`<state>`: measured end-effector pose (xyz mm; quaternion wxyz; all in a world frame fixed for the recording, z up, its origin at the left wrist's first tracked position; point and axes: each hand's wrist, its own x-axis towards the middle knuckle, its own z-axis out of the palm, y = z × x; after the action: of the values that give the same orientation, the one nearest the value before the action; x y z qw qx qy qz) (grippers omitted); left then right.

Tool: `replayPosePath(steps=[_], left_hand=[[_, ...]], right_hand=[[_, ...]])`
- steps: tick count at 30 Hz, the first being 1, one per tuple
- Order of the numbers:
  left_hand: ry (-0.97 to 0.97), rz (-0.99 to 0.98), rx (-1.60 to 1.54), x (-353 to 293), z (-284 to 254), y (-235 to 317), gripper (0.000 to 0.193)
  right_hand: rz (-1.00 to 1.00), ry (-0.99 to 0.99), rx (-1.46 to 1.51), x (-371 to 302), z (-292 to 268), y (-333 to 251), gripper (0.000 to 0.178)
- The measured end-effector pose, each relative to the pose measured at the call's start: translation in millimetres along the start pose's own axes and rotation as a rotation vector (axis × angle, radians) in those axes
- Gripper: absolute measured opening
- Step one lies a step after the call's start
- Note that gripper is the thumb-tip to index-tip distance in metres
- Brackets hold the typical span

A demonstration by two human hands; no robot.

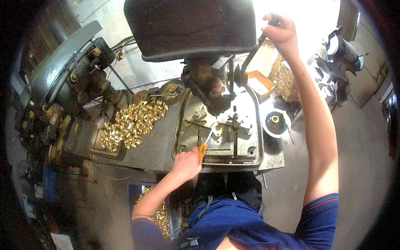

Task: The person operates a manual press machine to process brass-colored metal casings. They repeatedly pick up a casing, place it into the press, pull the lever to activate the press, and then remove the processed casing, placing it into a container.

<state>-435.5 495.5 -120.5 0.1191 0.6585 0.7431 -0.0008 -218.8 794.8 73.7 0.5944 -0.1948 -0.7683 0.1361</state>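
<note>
My left hand [186, 165] is closed round the yellow-orange handle of a screwdriver [203, 150]. Its thin shaft points up and away, with the tip by a small brass piece [218, 131] on the drill press table [183, 137]. Up at the right, my right hand [282, 34] grips the dark feed lever [251, 56] of the drill press [189, 29], arm stretched far forward. The spindle [214, 104] hangs just above the brass piece; whether the screwdriver touches that piece, I cannot tell. Clamps [236, 124] sit on the table beside it.
A heap of brass fittings [133, 123] lies on the bench to the left, beside a second machine [62, 66]. More fittings fill a blue bin [160, 216] below. At right stand a white bowl of dark liquid [275, 123] with a brush and an orange-edged tray [261, 83].
</note>
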Motion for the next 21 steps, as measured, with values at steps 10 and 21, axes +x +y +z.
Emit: replayPosePath(steps=[10, 21], left_hand=[[-0.026, 0.056, 0.015, 8.6, 6.0, 11.9, 0.032], [-0.045, -0.016, -0.043, -21.0, 5.9, -3.0, 0.036]], right_hand=[[-0.023, -0.011, 0.044, -0.5, 0.8, 16.2, 0.019], [0.013, -0.012, 0.080, -0.7, 2.1, 8.9, 0.019]])
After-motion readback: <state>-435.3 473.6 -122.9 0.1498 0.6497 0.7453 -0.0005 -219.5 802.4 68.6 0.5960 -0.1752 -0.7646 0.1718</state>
